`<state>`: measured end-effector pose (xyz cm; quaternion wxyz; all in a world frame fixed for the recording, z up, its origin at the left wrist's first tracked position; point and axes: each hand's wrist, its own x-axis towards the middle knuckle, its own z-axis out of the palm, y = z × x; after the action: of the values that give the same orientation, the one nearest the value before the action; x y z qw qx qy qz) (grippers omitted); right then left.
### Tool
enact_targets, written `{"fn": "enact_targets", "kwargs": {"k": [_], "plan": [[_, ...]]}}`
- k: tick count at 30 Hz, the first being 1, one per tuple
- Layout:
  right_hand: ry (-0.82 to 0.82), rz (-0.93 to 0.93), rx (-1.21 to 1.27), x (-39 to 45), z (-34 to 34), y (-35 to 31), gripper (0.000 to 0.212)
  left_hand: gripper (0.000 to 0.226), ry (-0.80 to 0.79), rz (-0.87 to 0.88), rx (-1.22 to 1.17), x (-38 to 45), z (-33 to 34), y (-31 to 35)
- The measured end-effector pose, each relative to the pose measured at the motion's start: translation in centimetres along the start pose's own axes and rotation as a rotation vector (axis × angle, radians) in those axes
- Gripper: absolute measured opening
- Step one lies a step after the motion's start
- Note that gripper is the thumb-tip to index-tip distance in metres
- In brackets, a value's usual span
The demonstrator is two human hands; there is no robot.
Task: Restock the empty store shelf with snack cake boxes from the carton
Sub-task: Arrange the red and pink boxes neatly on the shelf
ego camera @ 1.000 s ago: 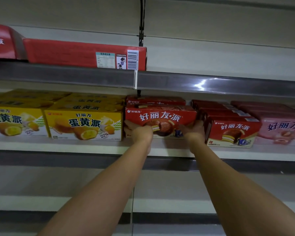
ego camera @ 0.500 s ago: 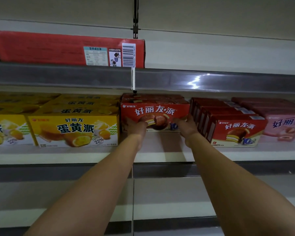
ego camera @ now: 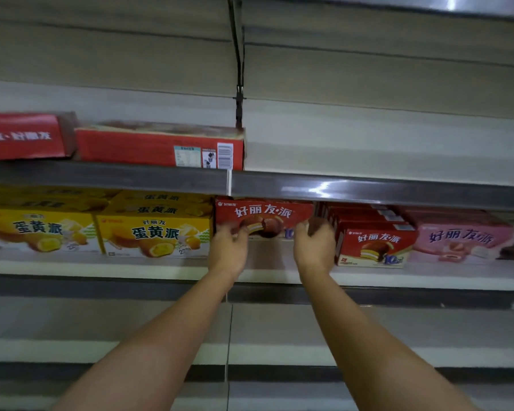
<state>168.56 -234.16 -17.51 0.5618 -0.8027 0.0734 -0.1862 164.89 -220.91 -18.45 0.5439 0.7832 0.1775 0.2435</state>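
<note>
The middle shelf [ego camera: 161,269] is largely stocked: yellow egg-yolk pie boxes [ego camera: 155,232] at left, smaller red pie boxes [ego camera: 374,247] and pink boxes [ego camera: 460,241] at right. The red chocolate-pie snack cake box [ego camera: 264,218] sits set back between them. Your left hand [ego camera: 227,252] and right hand [ego camera: 315,250] are at its lower front corners; blur hides whether the fingers pinch it. The carton is out of view.

Middle shelf [ego camera: 161,269] has yellow egg-yolk pie boxes [ego camera: 155,232], red choco pie boxes [ego camera: 374,244], then pink boxes [ego camera: 460,241]. Upper shelf [ego camera: 368,189] just holds two red cartons [ego camera: 161,146] on the left.
</note>
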Motion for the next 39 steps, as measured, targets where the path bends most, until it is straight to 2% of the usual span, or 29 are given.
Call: {"fn": "enact_targets", "kwargs": {"k": [3,7,11,13,15,19,23,27,30,35,39], "plan": [[0.069,-0.091,0.042,-2.6,-2.1,-2.7,0.014,0.019,0.072,0.162,0.112,-3.1,-2.6,1.9],[0.113,-0.293,0.122,-5.3,-3.4,-7.3,0.019,0.016,0.210,0.403,0.149,-5.0,-6.5,4.2],[0.116,-0.478,0.012,-6.0,-3.0,-12.7,0.016,0.020,0.426,0.472,0.065,-3.7,-10.9,7.8],[0.095,-0.517,-0.098,-5.4,-2.4,-15.2,0.018,0.015,0.515,0.452,0.068,-2.2,-13.1,9.5],[0.004,-0.495,-0.270,-4.7,-1.6,-17.2,0.037,0.017,0.560,0.376,0.135,-0.2,-15.3,10.1],[-0.147,-0.403,-0.541,-3.9,0.5,-18.9,0.061,0.044,0.508,0.198,0.298,3.2,-19.1,10.0],[-0.213,-0.292,-0.538,-3.7,2.8,-19.2,0.068,0.055,0.440,0.163,0.368,5.6,-21.1,10.0],[-0.219,-0.193,-0.478,-3.3,3.6,-19.3,0.065,0.056,0.360,0.124,0.329,7.1,-21.5,10.6],[-0.210,-0.128,-0.435,-3.1,4.0,-19.7,0.057,0.052,0.383,0.067,0.272,8.4,-22.0,10.7],[-0.210,-0.048,-0.343,-3.0,4.4,-20.1,0.039,0.051,0.258,-0.072,0.368,10.2,-21.8,10.3],[-0.209,-0.019,-0.211,-3.3,4.3,-20.7,0.031,0.038,0.292,-0.138,0.251,10.6,-21.9,10.5]]}}
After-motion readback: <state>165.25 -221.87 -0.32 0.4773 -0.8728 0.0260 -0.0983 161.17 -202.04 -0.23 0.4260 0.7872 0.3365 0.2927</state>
